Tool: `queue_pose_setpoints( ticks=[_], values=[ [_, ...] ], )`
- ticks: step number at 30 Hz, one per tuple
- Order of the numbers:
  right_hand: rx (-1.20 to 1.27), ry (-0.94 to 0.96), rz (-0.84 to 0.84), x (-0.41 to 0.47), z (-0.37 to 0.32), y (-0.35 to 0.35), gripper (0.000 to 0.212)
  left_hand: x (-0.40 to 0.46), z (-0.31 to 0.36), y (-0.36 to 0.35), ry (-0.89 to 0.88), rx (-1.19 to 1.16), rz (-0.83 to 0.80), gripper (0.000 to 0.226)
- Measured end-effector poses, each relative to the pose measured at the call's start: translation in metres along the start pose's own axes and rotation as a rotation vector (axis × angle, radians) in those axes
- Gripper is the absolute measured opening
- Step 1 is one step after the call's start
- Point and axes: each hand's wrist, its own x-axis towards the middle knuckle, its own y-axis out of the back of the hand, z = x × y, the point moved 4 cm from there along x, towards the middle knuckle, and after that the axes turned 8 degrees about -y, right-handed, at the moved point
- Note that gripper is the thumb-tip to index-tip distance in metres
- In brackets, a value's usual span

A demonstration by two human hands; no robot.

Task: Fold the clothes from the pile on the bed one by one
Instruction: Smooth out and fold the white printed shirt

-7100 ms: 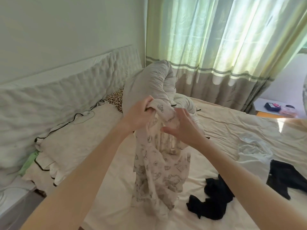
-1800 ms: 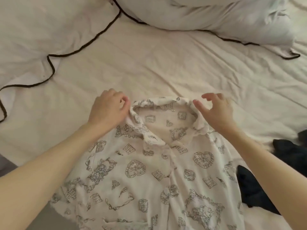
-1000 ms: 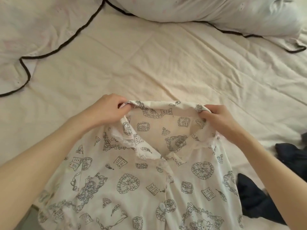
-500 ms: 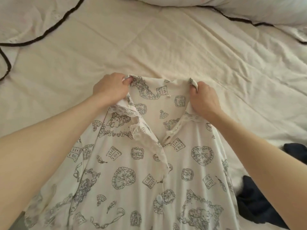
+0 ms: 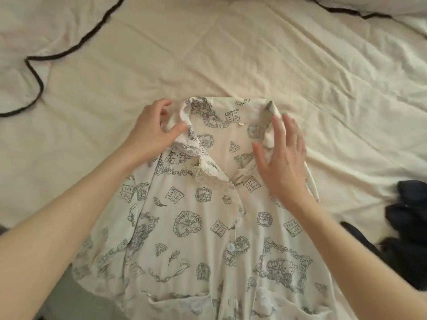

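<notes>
A printed shirt (image 5: 196, 227) lies front up on the cream sheet (image 5: 231, 54), collar toward the far side, its hem running out of the bottom of the view. The left hand (image 5: 153, 132) rests at the left wing of the collar (image 5: 231, 112), thumb laid on the lace-edged fold, fingers loosely curled and spread just off the fabric's outer edge; it pinches nothing that can be seen. The right hand (image 5: 282, 158) lies flat and open on the right side of the collar, fingers splayed, its fingertips at the turned-up right edge. The collar's back rim stands slightly raised and folded over, with the placket open below it down to a white button (image 5: 230, 247). Two pockets (image 5: 182, 306) show near the bottom edge. Beyond the collar the sheet is bare and only lightly creased across a wide stretch. To the left the sheet is likewise free up to a pillow (image 5: 20, 49) with dark piping. On the right, dark clothes (image 5: 413, 239) lie near the shirt's right side, partly under the right forearm, narrowing the room there. At lower left the shirt's side overhangs the bed's edge.
</notes>
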Motion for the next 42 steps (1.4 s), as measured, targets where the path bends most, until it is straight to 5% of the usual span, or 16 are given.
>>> queue_pose_setpoints(
  ticks=[3,10,15,21,30,38,42],
  values=[
    [0.02,0.085,0.008,-0.06,-0.014,-0.009,0.056,-0.057,-0.023,0.02,0.03,0.083,0.195,0.053],
    [0.043,0.092,-0.177,-0.166,-0.049,-0.052,0.053,-0.166,-0.081,0.043,0.215,0.251,0.078,0.033],
    [-0.041,0.131,-0.319,-0.211,-0.07,-0.082,0.053,-0.182,-0.094,0.055,0.217,0.167,0.179,0.008],
    [-0.197,0.089,-0.419,-0.229,-0.084,-0.108,0.057,-0.165,-0.093,0.05,0.055,0.191,0.032,0.015],
    [-0.222,0.144,-0.38,-0.22,-0.148,-0.13,0.064,-0.153,-0.125,0.086,0.18,-0.069,0.191,0.011],
    [-0.27,0.266,-0.391,-0.212,-0.191,-0.156,0.06,-0.114,-0.134,0.131,-0.03,0.088,0.269,0.016],
    [-0.243,0.236,-0.384,-0.215,-0.179,-0.153,0.057,-0.123,-0.152,0.122,0.147,-0.08,0.179,0.025]
  ],
)
